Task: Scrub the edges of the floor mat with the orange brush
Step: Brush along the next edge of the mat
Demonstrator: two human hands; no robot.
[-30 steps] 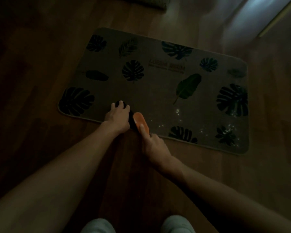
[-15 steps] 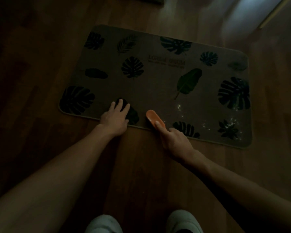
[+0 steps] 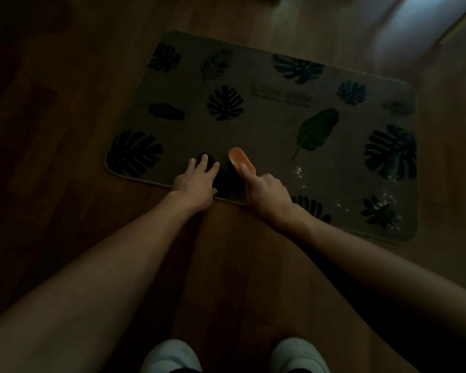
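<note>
A beige floor mat point(image 3: 267, 125) printed with dark leaves lies on the dim wooden floor. My left hand point(image 3: 197, 181) rests flat on the mat's near edge, fingers spread over a dark leaf print. Just to its right, my right hand point(image 3: 264, 192) grips the orange brush point(image 3: 241, 160), index finger stretched along its back. The brush lies on the mat a little inside the near edge, pointing away from me. White specks point(image 3: 379, 203) dot the mat near its front right corner.
Wooden floor point(image 3: 51, 130) surrounds the mat on all sides. My two light-coloured shoes point(image 3: 172, 356) show at the bottom edge. A pale strip of light point(image 3: 420, 25) falls across the floor at the far right.
My right hand has swept the brush left along the near edge, back towards my left hand and slightly further onto the mat. My left hand has stayed pressed in place.
</note>
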